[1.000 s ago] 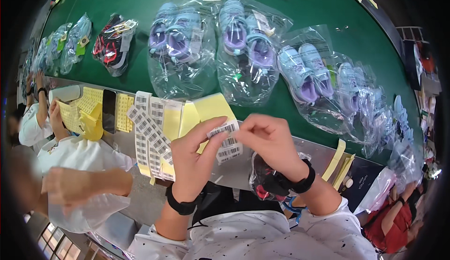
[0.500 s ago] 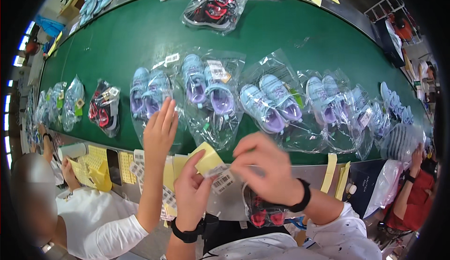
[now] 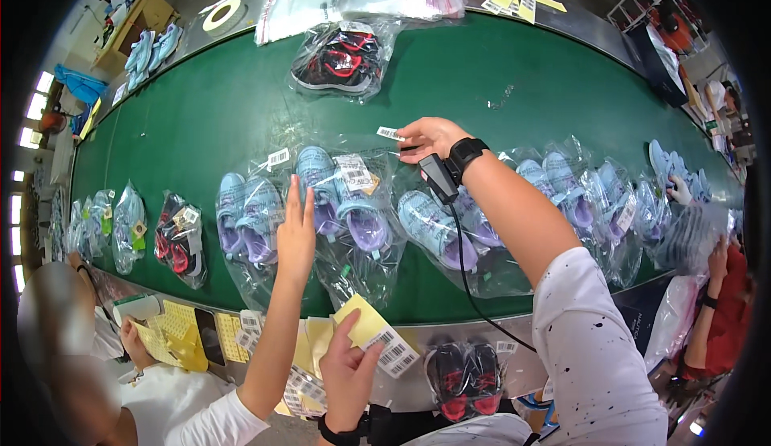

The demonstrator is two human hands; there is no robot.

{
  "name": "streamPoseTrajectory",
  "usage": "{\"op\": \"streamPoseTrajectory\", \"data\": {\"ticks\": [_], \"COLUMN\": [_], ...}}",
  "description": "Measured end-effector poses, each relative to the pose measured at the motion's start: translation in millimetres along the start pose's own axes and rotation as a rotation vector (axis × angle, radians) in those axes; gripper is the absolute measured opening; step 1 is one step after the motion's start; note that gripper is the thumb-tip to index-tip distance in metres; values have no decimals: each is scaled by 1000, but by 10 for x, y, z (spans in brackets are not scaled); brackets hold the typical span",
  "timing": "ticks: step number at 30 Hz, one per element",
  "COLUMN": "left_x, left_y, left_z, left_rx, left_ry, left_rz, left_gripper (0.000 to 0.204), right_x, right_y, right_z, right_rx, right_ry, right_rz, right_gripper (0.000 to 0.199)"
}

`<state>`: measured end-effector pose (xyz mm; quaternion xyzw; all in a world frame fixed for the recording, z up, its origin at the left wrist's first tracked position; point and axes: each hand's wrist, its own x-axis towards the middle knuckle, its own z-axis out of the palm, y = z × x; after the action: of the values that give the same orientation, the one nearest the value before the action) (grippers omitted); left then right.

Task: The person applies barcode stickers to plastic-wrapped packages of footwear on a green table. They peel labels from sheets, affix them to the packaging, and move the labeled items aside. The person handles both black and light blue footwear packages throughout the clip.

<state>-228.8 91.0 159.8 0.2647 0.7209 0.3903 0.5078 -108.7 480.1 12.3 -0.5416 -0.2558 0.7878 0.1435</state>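
Note:
My right hand [image 3: 430,137] reaches out over the green conveyor belt [image 3: 201,124] and pinches a small white barcode sticker [image 3: 391,133] just above a clear bag of purple shoes [image 3: 353,213]. It wears a black watch, and a black corded device hangs under the wrist. My left hand [image 3: 347,374] stays low at the near edge, holding a yellow backing sheet with barcode labels [image 3: 377,337]. A co-worker's hand [image 3: 297,229] rests flat on the bagged shoes to the left.
Several bagged light-blue and purple shoes [image 3: 434,225] lie in a row along the belt. A bag of red-black shoes [image 3: 341,60] lies at the far side, another [image 3: 462,370] on the near ledge. Yellow label sheets [image 3: 173,329] are at the lower left, a tape roll [image 3: 222,16] at the far edge.
My right hand left the label sheet and stretched out over the belt with one sticker. The left hand kept the sheet. The co-worker's hand stays on the bags.

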Motion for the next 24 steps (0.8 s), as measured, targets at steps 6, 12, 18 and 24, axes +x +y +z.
{"op": "streamPoseTrajectory", "data": {"ticks": [6, 12, 18, 24], "left_x": [141, 194, 310, 381], "left_y": [37, 211, 259, 432], "left_z": [122, 388, 251, 446], "left_rx": [125, -323, -62, -211], "left_ry": [-16, 152, 63, 44], "left_rz": [-30, 68, 175, 230], "left_gripper": [57, 58, 36, 23], "right_x": [184, -229, -1381, -2412], "right_y": [37, 142, 272, 862], "right_z": [46, 255, 220, 358], "right_rx": [-1, -172, -465, -721], "right_ry": [-15, 122, 11, -251], "right_rz": [-7, -282, -878, -984], "right_gripper": [15, 43, 25, 14]}}
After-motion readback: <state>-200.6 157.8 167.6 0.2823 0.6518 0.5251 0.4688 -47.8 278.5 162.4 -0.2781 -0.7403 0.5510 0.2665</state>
